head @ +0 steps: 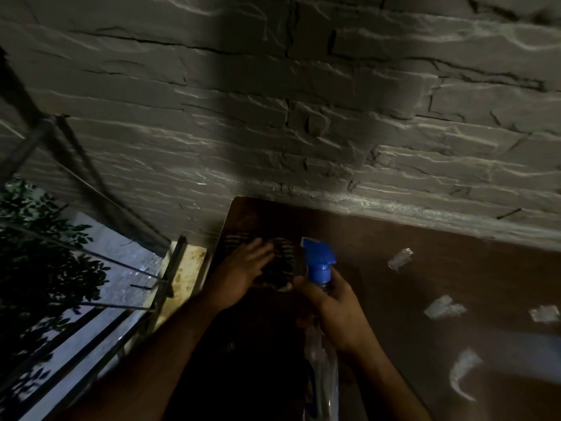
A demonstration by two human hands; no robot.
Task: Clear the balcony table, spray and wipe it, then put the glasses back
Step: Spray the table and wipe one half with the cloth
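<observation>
Balcony table (409,268): brown top, set against the stone wall, occupying the lower right of the view; left corner near the railing. No glasses visible on it.

Left to right:
1. Foliage (39,253) and metal railing (106,259), far left, dim.
2. Ledge (188,268), pale and stained, just beside the table's left edge.
3. Left hand (239,268): fingers laid fairly straight, pressing a dark striped cloth (279,259) onto the table's left corner.
4. Spray bottle (318,268): blue trigger head, clear body. Right hand (337,308) wrapped round its neck, just beside the cloth.
5. About 5 pale patches (444,306) on the right part of the top; whether foam or scraps of paper cannot be told.

Step in hand, as judged: wiping, with spray at the ready. Advice: keep the palm flat on the cloth, draw overlapping strokes from the wall side toward the body, and aim the nozzle away from the railing edge.

Room: grey rough-cut stone wall (273,101) behind; low light, some blur.
</observation>
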